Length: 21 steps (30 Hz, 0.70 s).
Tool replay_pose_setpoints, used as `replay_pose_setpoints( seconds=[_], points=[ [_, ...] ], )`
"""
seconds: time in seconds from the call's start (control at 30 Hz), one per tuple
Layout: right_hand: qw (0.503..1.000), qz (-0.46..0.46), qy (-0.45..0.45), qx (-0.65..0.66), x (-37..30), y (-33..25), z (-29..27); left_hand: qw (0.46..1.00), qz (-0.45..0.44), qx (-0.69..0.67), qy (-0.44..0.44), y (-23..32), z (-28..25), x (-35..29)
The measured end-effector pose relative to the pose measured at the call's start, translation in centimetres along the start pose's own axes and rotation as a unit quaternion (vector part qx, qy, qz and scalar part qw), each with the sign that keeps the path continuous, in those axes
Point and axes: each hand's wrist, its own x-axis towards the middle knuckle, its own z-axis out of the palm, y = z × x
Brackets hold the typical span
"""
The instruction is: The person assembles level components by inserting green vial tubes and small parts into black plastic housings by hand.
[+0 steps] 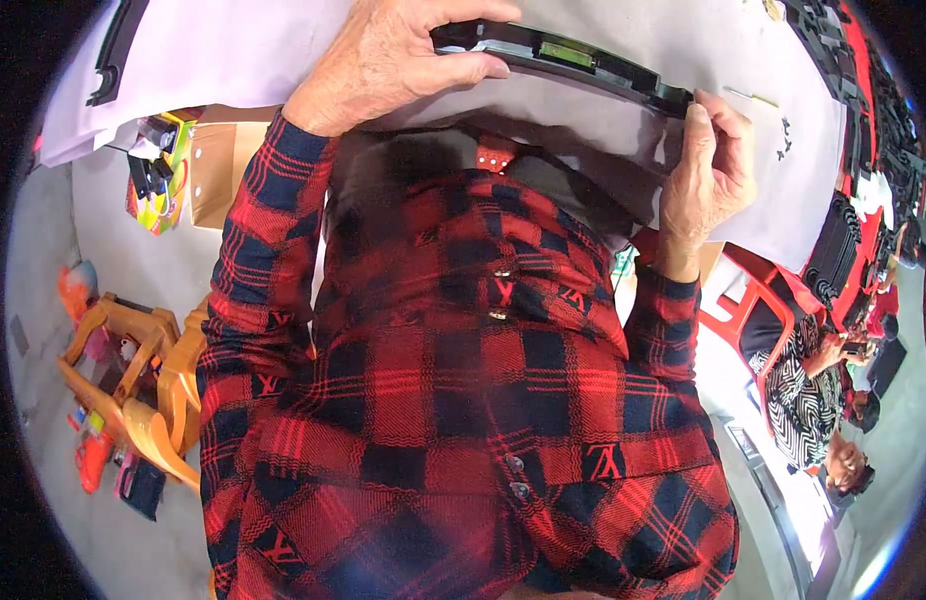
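Note:
A long, narrow black plastic part (623,72) with a yellow-green insert near its middle is held lengthwise between my two hands, over the white tabletop (243,50). My left hand (388,65) grips its left end, thumb on the near side and fingers on the far side. At the other end, my right hand (708,165) pinches the tip between thumb and forefinger, the remaining fingers curled. Just right of that hand lie a thin tool with a yellowish handle (761,100) and several tiny black pieces (784,140). Another black part (113,55) rests at the table's far left.
Many black parts (838,245) are piled along the right, beside a red chair (748,300). Another person (808,385) sits beyond it. A cardboard box (218,165) stands below the table's left side, near a wooden chair (143,370) with coloured items on it.

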Motion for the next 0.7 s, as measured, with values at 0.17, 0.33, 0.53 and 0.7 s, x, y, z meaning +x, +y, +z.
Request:
replay_pose_setpoints(
  seconds=[0.17, 0.33, 0.53, 0.7],
  points=[
    [0.979, -0.135, -0.105, -0.113, 0.0, -3.0, 0.8, 1.000, -0.004, -0.004, 0.006, -0.1, 0.1, -0.1],
    [0.961, -0.124, -0.199, -0.147, 0.0, -5.1, 2.5, 1.000, -0.001, 0.008, -0.002, 0.2, 0.1, 0.2],
    [0.945, -0.125, -0.251, -0.167, 0.5, -5.1, 3.4, 1.000, -0.008, -0.001, -0.004, 0.0, 0.1, -0.1],
    [0.932, -0.145, -0.257, -0.210, 0.8, -4.7, 3.4, 1.000, -0.002, -0.001, -0.007, 0.0, 0.1, 0.0]
  ],
)
